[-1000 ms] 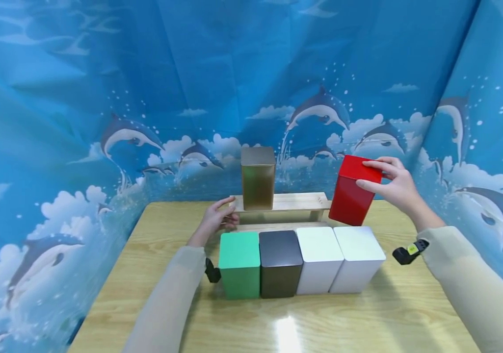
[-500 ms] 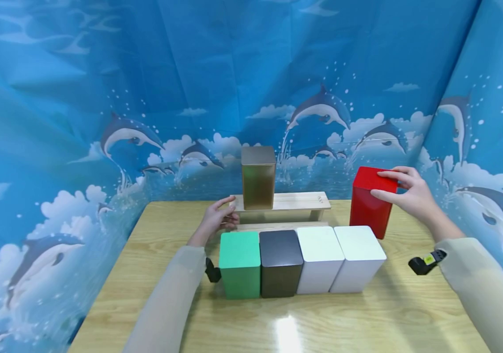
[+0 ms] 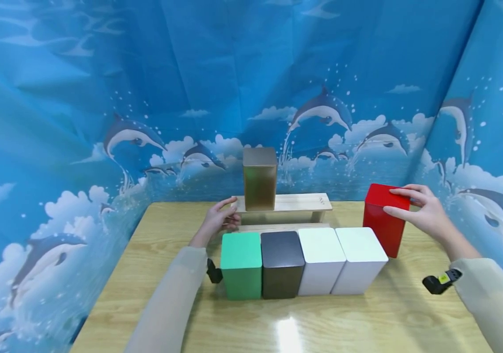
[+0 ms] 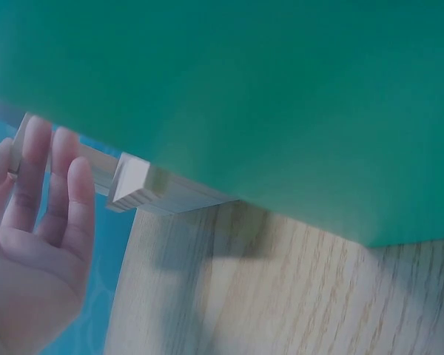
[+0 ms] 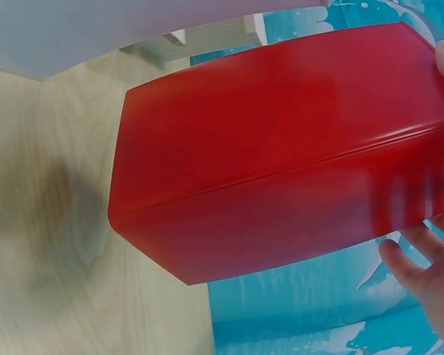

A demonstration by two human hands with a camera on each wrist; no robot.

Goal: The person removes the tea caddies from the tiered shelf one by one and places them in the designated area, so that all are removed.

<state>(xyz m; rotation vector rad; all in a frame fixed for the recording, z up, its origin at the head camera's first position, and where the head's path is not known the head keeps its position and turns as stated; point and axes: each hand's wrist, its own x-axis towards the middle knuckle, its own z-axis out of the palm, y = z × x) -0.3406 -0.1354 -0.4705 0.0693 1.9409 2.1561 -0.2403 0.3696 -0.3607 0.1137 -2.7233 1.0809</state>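
Note:
My right hand [image 3: 428, 213] holds a red box-shaped tin [image 3: 383, 223] near its top, to the right of the front row. In the right wrist view, the red tin [image 5: 266, 155] spans the picture, with its lower end close over the table. My left hand [image 3: 218, 220] is at the left end of a low wooden rack [image 3: 302, 201], thumb and fingertips gripping the upper board's end. The left wrist view shows that hand [image 4: 44, 214] beside the rack's pale wood, much of which hides behind the green tin [image 4: 229, 96]. A gold tin [image 3: 260, 181] stands on the upper board.
In front of the rack, a black tin [image 3: 281, 255] stands between the green one and two white tins [image 3: 321, 250], all side by side. They hide part of the lower board. Blue dolphin-print sheeting [image 3: 216, 88] rises behind the wood-grain table [image 3: 233, 323] and at both sides.
The right hand has carried the red tin rightward, down and nearer, away from the rack's right end to beside the white tins. My left hand stays at the rack.

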